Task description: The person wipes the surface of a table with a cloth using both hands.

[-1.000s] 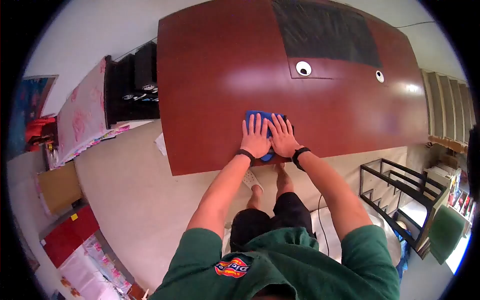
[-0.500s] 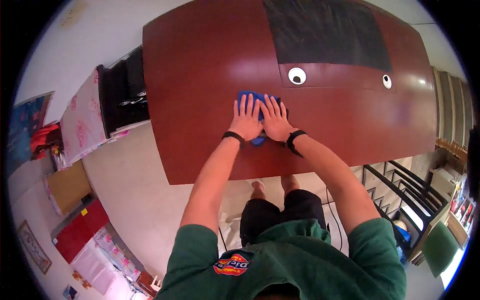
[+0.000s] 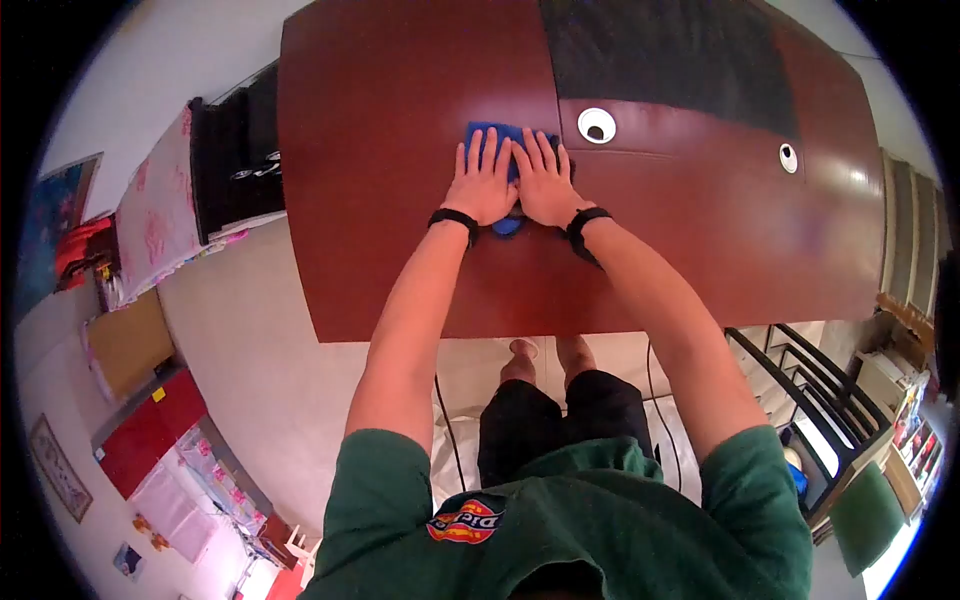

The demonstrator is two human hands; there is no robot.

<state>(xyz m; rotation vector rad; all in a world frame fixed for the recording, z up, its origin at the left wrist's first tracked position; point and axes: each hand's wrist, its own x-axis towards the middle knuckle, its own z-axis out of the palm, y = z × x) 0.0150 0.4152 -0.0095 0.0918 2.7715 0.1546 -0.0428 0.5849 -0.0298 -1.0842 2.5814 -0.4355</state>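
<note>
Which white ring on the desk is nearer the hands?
The left white ring, close to the right hand; the right white ring lies much farther away along the desk.

Left of the middle of the desk (image 3: 370, 150), away from its near edge, a cloth (image 3: 508, 227) lies under both hands (image 3: 546, 191). Behind and to the right lies a panel (image 3: 660, 55), one insert (image 3: 592, 120) before its left corner, another insert (image 3: 788, 160) before its right. A frame (image 3: 866, 440) stands before the near edge, toward the right corner.

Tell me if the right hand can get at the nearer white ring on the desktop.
Likely yes: the right hand, flat on the blue cloth, is close to that white ring, with nothing standing between.
</note>
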